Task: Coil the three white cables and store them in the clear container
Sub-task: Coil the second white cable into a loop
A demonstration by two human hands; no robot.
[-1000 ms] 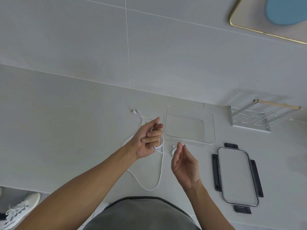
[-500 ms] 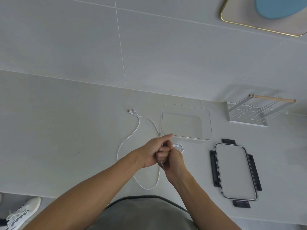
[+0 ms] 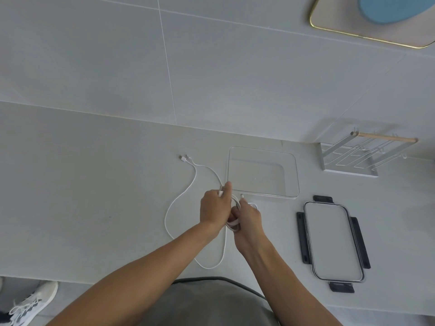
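Hands at centre frame: left hand (image 3: pixel 213 208) and right hand (image 3: pixel 249 218), fingers curled, grip glossy white cable (image 3: pixel 233 223) loops, now longer than before, below smooth rectangular clear container (image 3: pixel 295 175)

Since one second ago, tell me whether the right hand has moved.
Yes. The right hand has moved left, away from the lid, to meet the left hand at the cable coil.
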